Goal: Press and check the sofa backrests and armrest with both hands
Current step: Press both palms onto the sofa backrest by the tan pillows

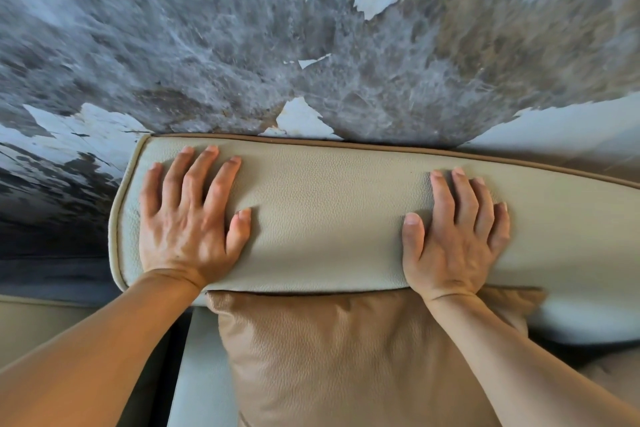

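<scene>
A cream leather sofa backrest (pixel 325 218) with brown piping runs across the middle of the view, its rounded left end near the wall. My left hand (pixel 188 218) lies flat on its left end, fingers spread, palm down on the leather. My right hand (pixel 453 236) lies flat further right on the same backrest, fingers pointing to the wall. Neither hand holds anything. Both forearms reach up from the lower edge.
A tan leather cushion (pixel 329 357) leans against the backrest below my hands. A grey, mould-stained wall (pixel 242 45) with peeling white paint rises directly behind the sofa. Another pale sofa part (pixel 34 326) shows at the lower left, with a dark gap beside it.
</scene>
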{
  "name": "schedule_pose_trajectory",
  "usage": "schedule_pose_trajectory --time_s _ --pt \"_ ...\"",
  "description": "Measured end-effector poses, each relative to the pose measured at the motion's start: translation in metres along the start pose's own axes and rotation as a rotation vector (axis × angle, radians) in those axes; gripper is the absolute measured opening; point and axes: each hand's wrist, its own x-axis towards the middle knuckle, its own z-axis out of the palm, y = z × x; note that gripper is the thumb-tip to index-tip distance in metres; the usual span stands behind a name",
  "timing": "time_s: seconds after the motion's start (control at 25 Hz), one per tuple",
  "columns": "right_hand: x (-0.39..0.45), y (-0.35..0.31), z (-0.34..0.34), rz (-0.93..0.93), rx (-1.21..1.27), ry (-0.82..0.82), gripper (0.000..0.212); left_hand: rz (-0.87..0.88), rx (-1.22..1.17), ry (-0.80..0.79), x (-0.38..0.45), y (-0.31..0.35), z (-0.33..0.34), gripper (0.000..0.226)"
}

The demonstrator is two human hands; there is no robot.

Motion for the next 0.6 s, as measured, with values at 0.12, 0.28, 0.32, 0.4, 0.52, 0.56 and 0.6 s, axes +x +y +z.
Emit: schedule_pose_trajectory --time_s 0.12,0.28,0.32,0.4,0.52,0.56,0.6 --pt "0.000 -0.001 -0.001 -0.009 -0.002 -0.001 0.063 0.005 0.002 -0.003 0.000 -0.001 0.000 0.064" --pt "0.000 0.000 0.001 -0.005 -0.003 -0.006 0.061 0.006 -0.010 -0.027 -0.001 0.000 -0.002 0.064" --pt "0.000 0.000 0.000 -0.002 0.001 -0.013 0.060 0.002 -0.017 -0.036 0.000 0.001 -0.003 0.064" --pt "0.000 -0.002 -0.004 0.009 -0.002 -0.034 0.061 0.004 -0.031 -0.065 0.000 0.001 -0.005 0.063" --pt "0.002 -0.008 -0.010 0.040 -0.003 -0.082 0.062 0.010 -0.039 -0.112 0.000 -0.001 -0.008 0.063" --pt "0.002 -0.007 -0.013 0.043 -0.012 -0.120 0.062 0.013 -0.044 -0.132 0.000 0.000 -0.010 0.062" --pt "0.003 -0.007 -0.017 0.036 -0.020 -0.174 0.063 0.014 -0.046 -0.150 0.000 0.000 -0.013 0.062"
